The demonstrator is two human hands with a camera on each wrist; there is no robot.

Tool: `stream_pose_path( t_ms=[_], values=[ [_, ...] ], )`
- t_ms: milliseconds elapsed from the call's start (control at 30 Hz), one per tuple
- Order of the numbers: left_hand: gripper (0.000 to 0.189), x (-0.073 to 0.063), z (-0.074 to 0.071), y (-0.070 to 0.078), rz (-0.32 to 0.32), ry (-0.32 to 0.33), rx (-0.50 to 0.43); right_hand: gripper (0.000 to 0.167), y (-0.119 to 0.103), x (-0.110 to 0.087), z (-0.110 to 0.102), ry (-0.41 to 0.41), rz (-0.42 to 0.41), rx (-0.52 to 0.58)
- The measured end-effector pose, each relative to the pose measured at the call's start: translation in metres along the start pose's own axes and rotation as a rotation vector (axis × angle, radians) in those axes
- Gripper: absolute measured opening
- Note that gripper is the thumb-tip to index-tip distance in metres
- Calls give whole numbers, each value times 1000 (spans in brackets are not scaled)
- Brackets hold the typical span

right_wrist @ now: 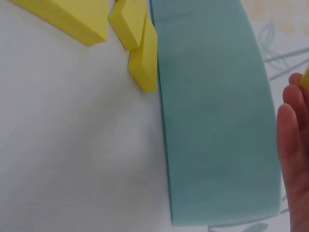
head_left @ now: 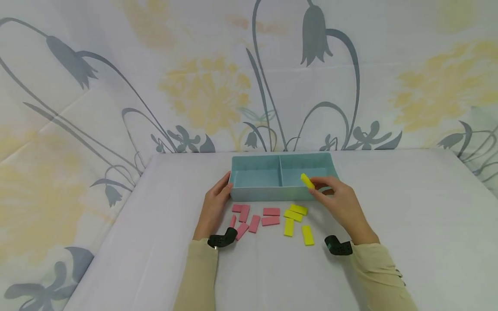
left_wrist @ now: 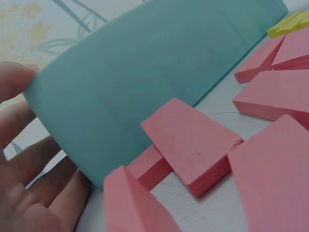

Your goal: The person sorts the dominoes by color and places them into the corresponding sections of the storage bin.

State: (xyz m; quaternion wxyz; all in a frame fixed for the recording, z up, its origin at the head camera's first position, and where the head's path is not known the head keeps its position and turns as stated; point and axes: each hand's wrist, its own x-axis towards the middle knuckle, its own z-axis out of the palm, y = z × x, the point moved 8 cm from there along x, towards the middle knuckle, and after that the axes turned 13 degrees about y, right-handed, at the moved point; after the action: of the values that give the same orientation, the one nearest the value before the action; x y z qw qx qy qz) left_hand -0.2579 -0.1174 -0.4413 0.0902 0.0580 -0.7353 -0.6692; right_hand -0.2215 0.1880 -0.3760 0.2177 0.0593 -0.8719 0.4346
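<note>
A light teal box [head_left: 255,194] with two compartments sits on the table, a divider between them. My left hand [head_left: 214,206] holds the box's left end, its thumb at the front corner and its fingers along the side wall. My right hand [head_left: 342,206] pinches a yellow block [head_left: 307,180] between thumb and fingers, over the front wall of the right compartment. In the right wrist view only the edge of this block [right_wrist: 305,79] shows above the fingers.
Several pink blocks [head_left: 271,220] lie before the box's left half, some overlapping. Several yellow blocks [head_left: 308,235] lie before its right half. A white cloth [head_left: 264,276] covers the table, and a flowered cloth [head_left: 210,95] hangs behind.
</note>
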Motion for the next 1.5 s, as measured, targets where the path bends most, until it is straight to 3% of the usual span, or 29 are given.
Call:
stream_pose_path(
  t_ms=[167, 233, 433, 633, 800, 900, 1033, 1167, 1300, 1400, 1500],
  values=[
    [43, -3, -1, -2, -18, -2, -6, 34, -2, 7, 2, 66, -61, 62],
    [42, -4, 3, -3, -31, -11, -27, 33, 9, 9, 5, 76, -73, 85],
    [41, -4, 11, -8, -63, -13, -105, 38, 10, 10, 0, 63, 25, 37],
    [40, -3, 15, -10, -52, -20, -104, 43, 12, 6, -8, 67, 135, 27],
    [39, -4, 15, -9, -21, -16, -65, 42, 39, 9, -1, 109, 104, 21],
    [40, -4, 15, -6, 8, -28, -65, 40, 43, 11, 3, 127, 75, 4],
    [42, -8, 11, 6, 50, -30, -19, 37, 18, 11, 0, 126, 21, 6],
    [43, -15, 6, 18, 50, -16, 16, 32, 5, 12, -2, 144, -7, -20],
    [44, -18, 5, 25, 42, -22, 5, 31, 5, 14, -12, 244, 30, -71],
    [45, -18, 4, 27, 52, -15, 23, 33, 11, 14, -22, 320, 108, -69],
    [45, -13, 1, 18, 54, -2, 33, 37, 16, 13, -26, 335, 170, -51]
  ],
)
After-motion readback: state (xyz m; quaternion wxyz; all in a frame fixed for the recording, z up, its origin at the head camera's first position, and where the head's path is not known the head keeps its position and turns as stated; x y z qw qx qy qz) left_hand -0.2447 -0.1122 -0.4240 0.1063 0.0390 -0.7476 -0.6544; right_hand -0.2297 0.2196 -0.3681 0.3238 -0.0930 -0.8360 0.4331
